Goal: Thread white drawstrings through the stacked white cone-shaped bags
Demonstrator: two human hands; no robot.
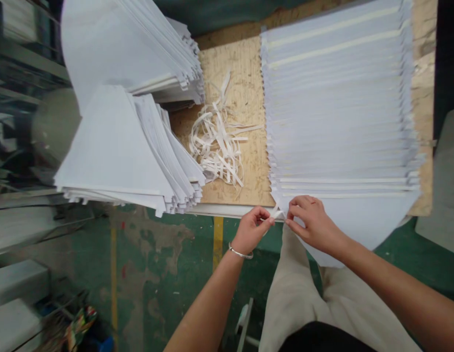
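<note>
My left hand (252, 230) pinches a thin white paper strip (275, 214) between finger and thumb, and a metal bangle (240, 252) circles that wrist. My right hand (311, 221) grips the near corner of the top white paper sheet (344, 215), close to the strip. That sheet belongs to a fanned stack of white paper sheets (337, 107) with pale adhesive bands along their edges. A loose heap of peeled paper strips (215, 146) lies on the wooden board (234, 63), left of the stack and beyond my hands.
Two more fanned stacks of white sheets (127, 146) overlap the board's left side and overhang it. A metal rail (227, 210) runs along the board's near edge. Beige trousers (289, 298) show below my arms, above a worn green floor (168, 274) with a yellow line.
</note>
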